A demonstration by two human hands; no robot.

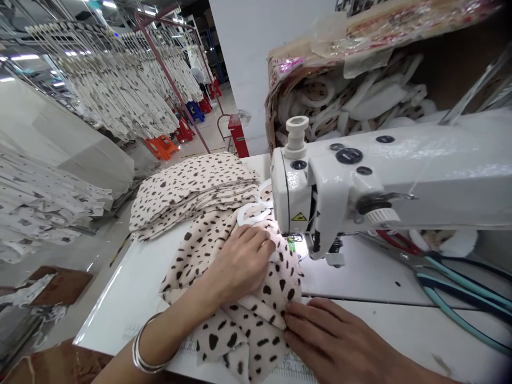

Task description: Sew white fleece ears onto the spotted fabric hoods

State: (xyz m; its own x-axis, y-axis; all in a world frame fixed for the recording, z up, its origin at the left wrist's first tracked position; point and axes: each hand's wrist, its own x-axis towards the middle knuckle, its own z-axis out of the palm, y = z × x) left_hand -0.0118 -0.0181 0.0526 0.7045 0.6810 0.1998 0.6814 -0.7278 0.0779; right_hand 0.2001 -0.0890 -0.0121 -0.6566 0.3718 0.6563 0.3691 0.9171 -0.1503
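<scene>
My left hand (pixel 240 261) presses on a cream cloth with dark brown spots (pixel 256 314), just in front of the presser foot (pixel 298 245) of a white sewing machine (pixel 344 181). A silver bangle (pixel 150 346) circles my left wrist. White plastic rings or loops (pixel 251 214) lie on the cloth beyond my fingers, near the needle area. My right hand (pixel 324 336) holds a folded edge of the same cloth at the near side. The needle itself is hidden by the machine head and the cloth.
A stack of cut spotted cloth (pixel 192 192) lies on the white table (pixel 120 314) to the left. Teal-handled shears (pixel 460 288) and a red-handled tool (pixel 394 241) sit right. A box of white padded pieces (pixel 352 101) stands behind the machine. Spotted garments hang on racks (pixel 112 90) at left.
</scene>
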